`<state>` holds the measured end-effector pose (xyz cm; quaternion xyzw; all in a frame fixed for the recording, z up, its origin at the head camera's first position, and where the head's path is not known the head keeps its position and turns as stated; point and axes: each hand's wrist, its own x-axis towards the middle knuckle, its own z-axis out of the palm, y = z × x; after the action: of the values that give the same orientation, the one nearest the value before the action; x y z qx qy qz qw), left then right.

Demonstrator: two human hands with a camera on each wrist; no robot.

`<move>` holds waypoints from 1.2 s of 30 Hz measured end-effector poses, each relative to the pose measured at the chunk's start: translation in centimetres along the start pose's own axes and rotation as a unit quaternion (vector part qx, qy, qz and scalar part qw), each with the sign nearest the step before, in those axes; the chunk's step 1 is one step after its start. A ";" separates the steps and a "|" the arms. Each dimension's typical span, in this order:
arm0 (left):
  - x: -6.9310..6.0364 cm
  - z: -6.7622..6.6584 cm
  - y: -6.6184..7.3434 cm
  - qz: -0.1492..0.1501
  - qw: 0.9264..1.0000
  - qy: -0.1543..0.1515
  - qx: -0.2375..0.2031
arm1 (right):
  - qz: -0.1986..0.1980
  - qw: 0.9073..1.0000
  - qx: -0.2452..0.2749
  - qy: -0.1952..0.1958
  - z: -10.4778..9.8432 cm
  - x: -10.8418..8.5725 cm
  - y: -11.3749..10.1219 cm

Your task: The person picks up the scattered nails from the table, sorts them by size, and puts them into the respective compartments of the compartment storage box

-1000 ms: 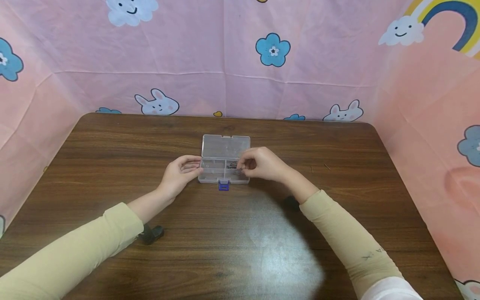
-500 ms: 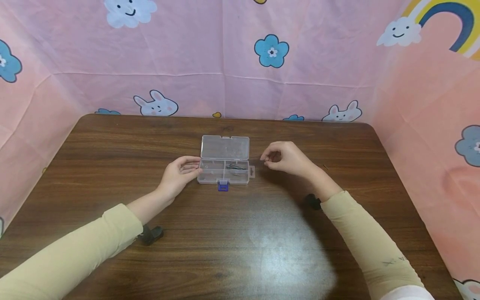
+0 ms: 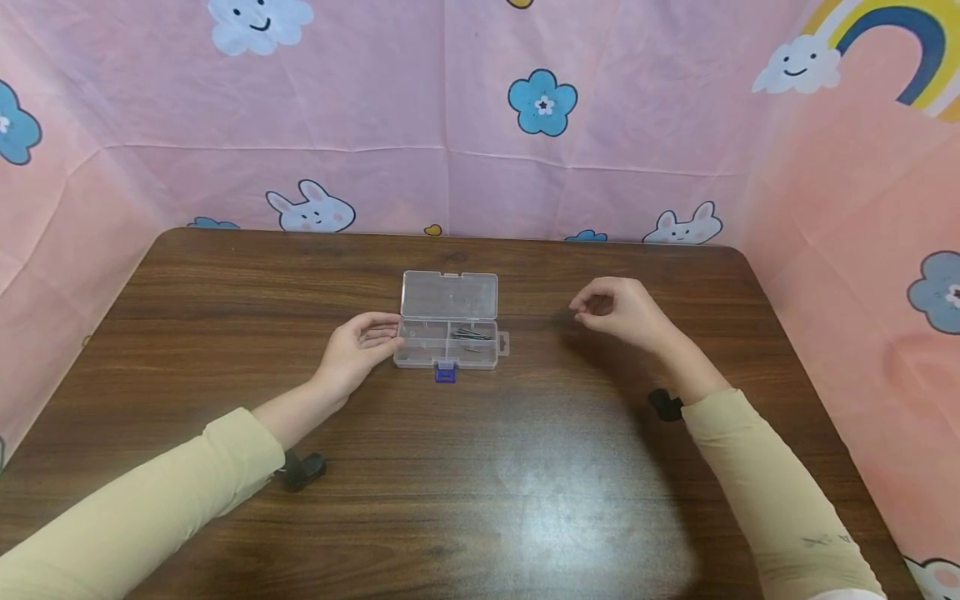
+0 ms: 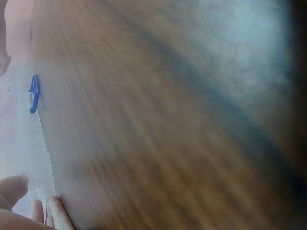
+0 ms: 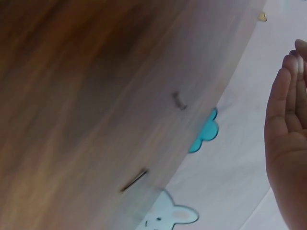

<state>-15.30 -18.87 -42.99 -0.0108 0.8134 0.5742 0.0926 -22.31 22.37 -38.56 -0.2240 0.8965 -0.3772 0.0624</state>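
Note:
A clear plastic compartment box (image 3: 423,354) stands on the table with its lid (image 3: 450,296) folded back and a blue latch (image 3: 446,374) at the front. Several thin metal pieces (image 3: 471,333), like nails or screws, lie in its back right compartment. My left hand (image 3: 348,354) grips the box's left end between thumb and fingers. Right of the box, my right hand (image 3: 618,312) hovers above the table with loosely bent fingers; I see nothing held. In the right wrist view a thin nail-like piece (image 5: 134,181) and a blurred dark piece (image 5: 179,100) lie on the wood.
The brown wooden table (image 3: 480,517) has a patterned pink cloth (image 3: 375,100) hung behind it and at its sides. A clear hanging tab (image 3: 503,343) sticks out from the box's right end. Dark wrist-worn devices (image 3: 303,471) show beside both sleeves.
My right hand has come out of the box's back right compartment and moved right, away from the box. The left hand stays on the box's left end.

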 end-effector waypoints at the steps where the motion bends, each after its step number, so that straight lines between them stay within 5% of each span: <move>1: 0.0 0.0 0.0 0.000 1.000 0.000 0.001 | 0.004 1.000 -0.006 0.003 -0.2 -0.2 0.2; 13: -0.1 0.0 0.0 -0.002 1.000 0.001 0.003 | 0.038 0.999 -0.034 0.017 -1.7 -2.1 2.1; 36: -0.1 0.1 0.1 0.001 1.000 0.001 0.001 | 0.092 0.995 -0.014 -0.039 -2.8 -4.0 4.8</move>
<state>-15.24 -18.79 -42.93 -0.0102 0.8142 0.5733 0.0911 -21.28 28.91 -40.17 -0.1556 0.9153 -0.3485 0.1286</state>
